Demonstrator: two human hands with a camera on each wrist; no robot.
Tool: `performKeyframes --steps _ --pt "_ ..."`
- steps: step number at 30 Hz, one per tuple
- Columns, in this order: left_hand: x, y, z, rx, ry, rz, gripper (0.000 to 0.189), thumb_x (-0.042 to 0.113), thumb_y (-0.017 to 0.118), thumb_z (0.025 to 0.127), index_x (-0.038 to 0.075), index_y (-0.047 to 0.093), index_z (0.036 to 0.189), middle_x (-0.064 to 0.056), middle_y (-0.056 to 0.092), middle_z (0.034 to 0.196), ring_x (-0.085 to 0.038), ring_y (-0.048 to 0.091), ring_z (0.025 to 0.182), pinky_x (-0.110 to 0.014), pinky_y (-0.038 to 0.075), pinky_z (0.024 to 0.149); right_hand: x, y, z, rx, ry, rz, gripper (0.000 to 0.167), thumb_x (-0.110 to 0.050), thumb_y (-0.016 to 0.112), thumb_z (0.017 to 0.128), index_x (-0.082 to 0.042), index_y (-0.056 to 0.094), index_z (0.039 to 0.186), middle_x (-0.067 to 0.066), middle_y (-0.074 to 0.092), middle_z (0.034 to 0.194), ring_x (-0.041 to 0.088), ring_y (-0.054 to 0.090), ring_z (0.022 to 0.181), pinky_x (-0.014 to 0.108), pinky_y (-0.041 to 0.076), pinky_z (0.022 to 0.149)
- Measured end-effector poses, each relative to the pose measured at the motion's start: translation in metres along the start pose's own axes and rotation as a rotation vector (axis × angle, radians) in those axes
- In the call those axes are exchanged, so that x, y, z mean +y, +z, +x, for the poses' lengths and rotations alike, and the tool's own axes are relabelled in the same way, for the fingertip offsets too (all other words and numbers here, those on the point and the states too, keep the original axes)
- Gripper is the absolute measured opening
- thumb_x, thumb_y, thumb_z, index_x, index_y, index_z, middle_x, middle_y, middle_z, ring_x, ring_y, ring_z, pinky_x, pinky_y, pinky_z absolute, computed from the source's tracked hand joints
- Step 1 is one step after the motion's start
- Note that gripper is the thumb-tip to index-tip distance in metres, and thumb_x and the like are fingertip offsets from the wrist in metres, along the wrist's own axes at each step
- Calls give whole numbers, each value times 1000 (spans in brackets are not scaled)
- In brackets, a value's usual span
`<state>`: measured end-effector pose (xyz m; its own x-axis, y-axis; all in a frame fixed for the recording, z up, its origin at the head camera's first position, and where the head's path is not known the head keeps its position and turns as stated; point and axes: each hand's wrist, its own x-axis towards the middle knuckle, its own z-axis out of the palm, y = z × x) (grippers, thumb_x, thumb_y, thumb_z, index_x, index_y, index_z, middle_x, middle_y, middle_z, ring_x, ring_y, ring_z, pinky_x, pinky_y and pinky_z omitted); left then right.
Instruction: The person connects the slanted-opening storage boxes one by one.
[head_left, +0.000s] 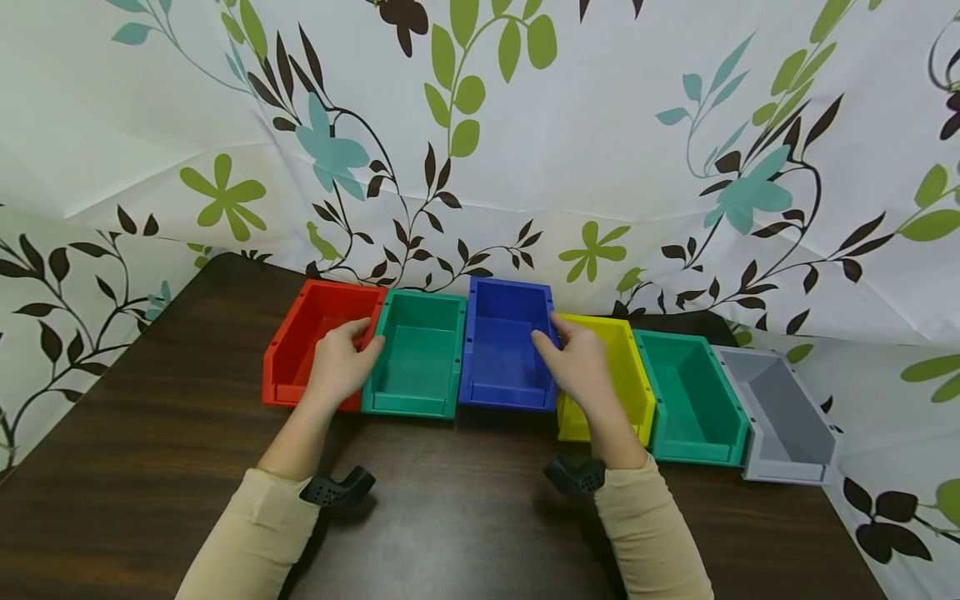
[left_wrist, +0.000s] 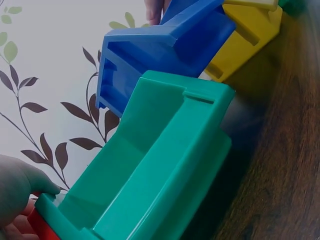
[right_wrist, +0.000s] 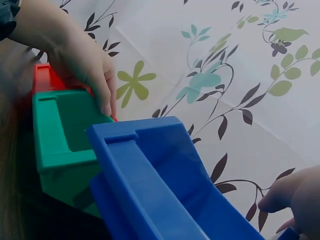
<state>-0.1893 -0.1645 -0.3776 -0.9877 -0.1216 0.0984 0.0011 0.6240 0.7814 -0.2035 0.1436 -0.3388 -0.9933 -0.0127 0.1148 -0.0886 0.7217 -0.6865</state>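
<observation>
My left hand (head_left: 341, 360) grips the left wall of a green bin (head_left: 412, 358), thumb over its rim and fingers reaching down on the side of the red bin (head_left: 296, 337). In the left wrist view, the thumb lies on the corner of that green bin (left_wrist: 150, 165). My right hand (head_left: 579, 357) pinches the right wall of a blue bin (head_left: 510, 350), its thumb inside and its fingers outside by the yellow bin (head_left: 618, 358). The blue bin (right_wrist: 155, 175) rides above and tilted against its green neighbour in the right wrist view.
Right of the yellow bin stand another green bin (head_left: 690, 400) and a grey bin (head_left: 783, 417), in a slanting row. All are on a dark wooden table (head_left: 450, 525). A white cloth with leaf prints (head_left: 585, 150) hangs behind the table's far edge.
</observation>
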Motion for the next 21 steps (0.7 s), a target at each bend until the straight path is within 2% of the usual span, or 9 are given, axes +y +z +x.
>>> performKeyframes --steps 1,3,5,8,10,11,15,21 --pt "0 0 0 1 2 0 50 21 52 95 -6 46 136 -26 51 134 -41 54 117 -54 48 93 -1 0 -1 -3 -1 -16 57 -34 57 93 -3 45 140 16 51 138 29 53 125 43 49 97" --pt "-1 1 0 1 2 3 50 21 52 95 -6 46 136 -26 52 134 -41 55 116 -54 49 93 -2 2 -3 2 -23 -39 58 -35 55 93 -5 43 141 15 48 142 33 63 105 41 53 89" --pt "-2 1 1 1 4 6 49 21 53 95 -6 46 136 -26 52 134 -41 56 115 -53 49 92 -4 3 -5 47 -84 -60 56 -34 55 94 -6 45 141 15 47 142 34 63 105 43 52 89" --pt "-3 1 1 6 8 6 49 21 53 95 -7 46 135 -27 53 133 -42 56 114 -53 49 91 -7 6 -9 137 -256 -80 49 -27 57 93 -3 51 135 16 50 140 35 63 105 44 50 93" --pt "-3 1 1 12 13 6 49 21 53 95 -7 47 135 -27 53 132 -42 57 113 -53 50 91 -9 8 -12 183 -380 -112 44 -24 58 93 -2 55 131 15 54 136 31 54 124 46 45 102" --pt "-3 1 2 14 13 6 49 21 53 95 -7 47 135 -27 53 132 -42 57 112 -53 50 91 -10 10 -13 189 -436 -127 42 -23 59 93 -2 57 129 15 56 134 30 54 123 45 45 102" --pt "-3 1 3 16 14 7 49 21 53 94 -6 47 135 -27 54 131 -42 58 111 -53 50 90 -13 18 -15 119 -590 -171 42 -24 59 93 -3 57 129 14 57 134 28 56 122 43 47 100" --pt "-6 2 3 2 6 -13 49 21 53 95 -5 46 136 -26 53 133 -41 56 114 -52 50 91 -18 28 -16 13 -660 -235 45 -28 59 93 -5 55 132 12 55 137 25 52 127 41 44 103"
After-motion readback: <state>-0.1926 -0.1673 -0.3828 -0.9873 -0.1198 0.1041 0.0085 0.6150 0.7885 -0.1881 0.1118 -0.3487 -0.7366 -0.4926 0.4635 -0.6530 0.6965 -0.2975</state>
